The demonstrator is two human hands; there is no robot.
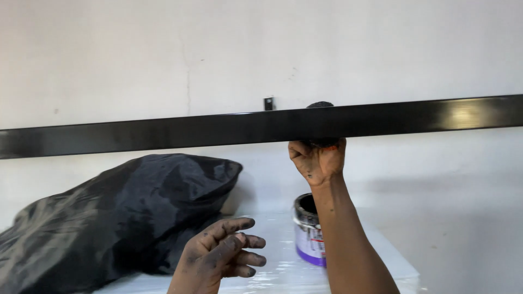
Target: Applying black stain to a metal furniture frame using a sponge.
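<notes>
A long glossy black bar point(163, 132) crosses the whole view horizontally in front of a white wall. My right hand point(317, 159) is raised behind and under the bar, shut on a dark pad point(320, 104) whose top shows just above the bar. My left hand point(220, 256) hangs lower, paint-stained, with fingers loosely curled and holding nothing. An open paint can point(306, 228) with a purple and white label stands on the white surface just behind my right forearm.
A large black plastic bag point(114, 212) lies bulging on the white plastic-covered surface point(278, 272) at the left. A small dark bracket point(268, 103) is fixed to the wall above the bar.
</notes>
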